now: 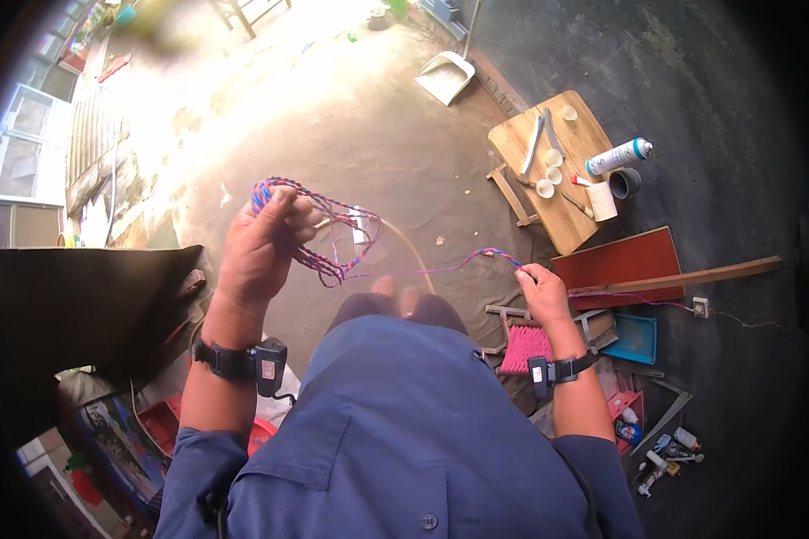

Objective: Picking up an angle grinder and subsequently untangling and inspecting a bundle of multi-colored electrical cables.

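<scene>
My left hand (265,241), raised at left, is closed around a looped bundle of red-and-blue twisted electrical wire (262,195). Several loops hang off to its right, above the floor. My right hand (546,293), lower and to the right, pinches a length of the same kind of wire between thumb and fingers. From that pinch a thin strand (487,252) reaches left toward the loops; the gap between is too blurred to tell if they join. Behind my right hand, a purplish wire leads over a red board (629,260) to a white socket box (700,307).
A low wooden table (548,135) at right carries small cups, metal tools, a spray can (618,156) and a paper roll (601,201). Near my right forearm are a pink woven stool (525,349) and a blue tray (635,339). A dustpan (446,77) lies at the far side.
</scene>
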### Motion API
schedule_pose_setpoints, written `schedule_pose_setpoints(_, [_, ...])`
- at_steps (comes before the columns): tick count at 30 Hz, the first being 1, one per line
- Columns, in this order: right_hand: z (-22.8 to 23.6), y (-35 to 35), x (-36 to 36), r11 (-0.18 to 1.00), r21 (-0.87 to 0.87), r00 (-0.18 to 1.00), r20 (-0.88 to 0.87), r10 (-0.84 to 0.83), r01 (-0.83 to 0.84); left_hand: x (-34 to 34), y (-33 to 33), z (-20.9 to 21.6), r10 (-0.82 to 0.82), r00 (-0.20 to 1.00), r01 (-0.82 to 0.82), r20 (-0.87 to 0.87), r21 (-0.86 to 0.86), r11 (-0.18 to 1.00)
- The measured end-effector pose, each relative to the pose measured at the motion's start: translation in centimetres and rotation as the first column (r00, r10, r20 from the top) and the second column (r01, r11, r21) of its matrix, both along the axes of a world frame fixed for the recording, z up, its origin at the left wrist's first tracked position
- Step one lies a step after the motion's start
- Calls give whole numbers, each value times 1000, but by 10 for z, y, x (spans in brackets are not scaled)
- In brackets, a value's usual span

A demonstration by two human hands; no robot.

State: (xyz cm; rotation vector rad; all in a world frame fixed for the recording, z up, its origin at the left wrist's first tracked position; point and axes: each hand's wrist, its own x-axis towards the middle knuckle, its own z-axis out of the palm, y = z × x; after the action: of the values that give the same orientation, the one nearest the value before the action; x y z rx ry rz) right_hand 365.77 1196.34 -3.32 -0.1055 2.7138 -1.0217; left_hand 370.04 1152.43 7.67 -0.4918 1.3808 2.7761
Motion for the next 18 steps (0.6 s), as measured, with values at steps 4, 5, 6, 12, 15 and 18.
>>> schedule_pose_setpoints(4, [-57, 43, 12, 973, 228, 970, 243, -24, -33, 17, -28, 35, 180, 980, -189, -88, -104, 976])
schedule_pose_setpoints(5, [-66, 46, 17, 963, 259, 960, 281, 2, -78, 23, -33, 46, 217, 969, -231, -116, -117, 966])
schedule_pose_setpoints(6, [-72, 49, 20, 949, 292, 949, 315, 19, -116, 27, -39, 54, 247, 958, -266, -146, -125, 956])
schedule_pose_setpoints(12, [-104, 47, 27, 891, 353, 831, 553, 49, -287, 49, -83, 95, 438, 869, -486, -230, -235, 842])
schedule_pose_setpoints(15, [-113, 31, 20, 893, 310, 776, 627, 68, -328, 52, -119, 104, 443, 848, -512, -293, -236, 826])
schedule_pose_setpoints(18, [-92, -17, 2, 843, 278, 782, 577, 236, -460, 60, -162, 99, 316, 880, -423, -354, -283, 861])
